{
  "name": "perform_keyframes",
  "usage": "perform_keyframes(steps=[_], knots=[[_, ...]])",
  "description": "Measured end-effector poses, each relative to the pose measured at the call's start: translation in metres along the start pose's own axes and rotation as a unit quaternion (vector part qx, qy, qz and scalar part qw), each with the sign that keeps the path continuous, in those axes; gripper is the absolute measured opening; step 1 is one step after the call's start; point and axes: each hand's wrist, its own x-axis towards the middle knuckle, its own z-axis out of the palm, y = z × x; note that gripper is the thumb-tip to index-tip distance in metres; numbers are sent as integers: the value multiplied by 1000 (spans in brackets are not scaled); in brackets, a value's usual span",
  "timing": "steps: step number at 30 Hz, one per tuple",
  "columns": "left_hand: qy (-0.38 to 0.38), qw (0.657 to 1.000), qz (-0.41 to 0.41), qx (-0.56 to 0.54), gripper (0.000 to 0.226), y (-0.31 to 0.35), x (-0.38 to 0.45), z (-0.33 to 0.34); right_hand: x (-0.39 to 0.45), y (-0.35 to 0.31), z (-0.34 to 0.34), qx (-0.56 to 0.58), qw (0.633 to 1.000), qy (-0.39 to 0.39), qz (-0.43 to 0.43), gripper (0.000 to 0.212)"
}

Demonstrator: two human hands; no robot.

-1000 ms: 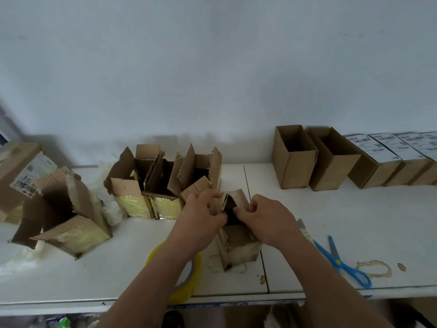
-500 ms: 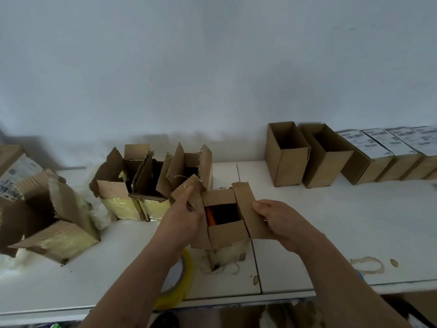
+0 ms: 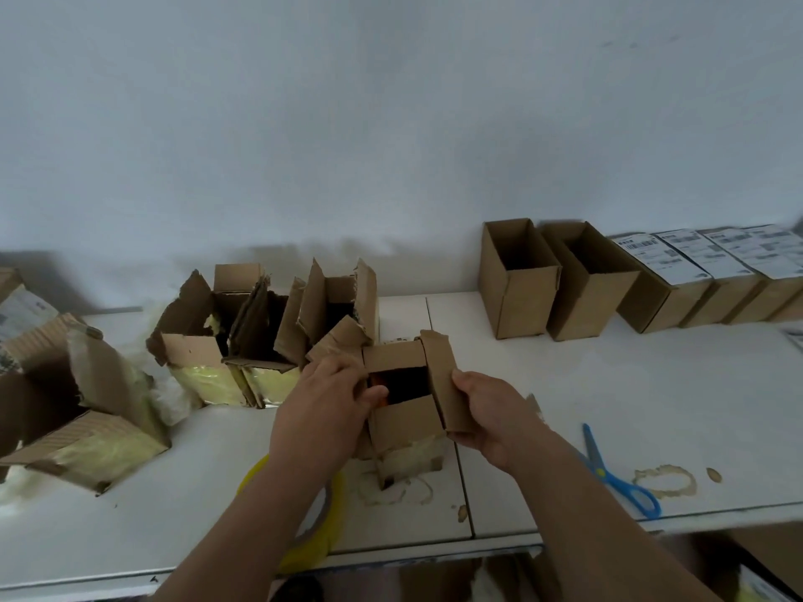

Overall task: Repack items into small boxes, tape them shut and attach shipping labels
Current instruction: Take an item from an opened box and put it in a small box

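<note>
The box (image 3: pixel 406 417) is standing near the middle of the tabletop (image 3: pixel 652 384), top flaps spread, something orange showing inside its dark opening. The left hand (image 3: pixel 323 404) is holding back the left flap, thumb reaching over the edge toward the opening. The right hand (image 3: pixel 489 412) is pinching the long right flap between thumb and curled fingers, folding it outward. Both forearms are coming up from the near edge and angling inward to meet at the box.

The step in hand looks like opening an old box to get its item out for repacking. The next move probably calls for one hand to steady the box while the other reaches in and lifts the item clear without catching a flap.

Just left and farther back, three torn boxes (image 3: pixel 260 336) are standing open with yellowish tape on their sides, and a larger torn box (image 3: pixel 82 410) is lying at far left. A tape roll (image 3: pixel 304 540) is lying under the left forearm at the near edge. Blue scissors (image 3: pixel 617 475) are lying to the right, well apart from the box. At far right two empty boxes (image 3: pixel 556 280) are standing open, and beside them labelled boxes (image 3: pixel 712 271) are sitting in a row against the wall
</note>
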Motion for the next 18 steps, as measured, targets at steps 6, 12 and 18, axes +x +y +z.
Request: perform_keyframes(steps=[6, 12, 18], knots=[[-158, 954, -66, -246, 80, 1, -5, -29, -4, -2, 2, -26, 1000, 16, -5, 19], [-209, 977, -14, -36, 142, 7, -20, -12, -6, -6, 5, -89, 996, 22, -17, 21], [-157, 987, -14, -11, 143, 7, -21, 1, 23, -6, -3, -464, 789, 65, -398, 40]])
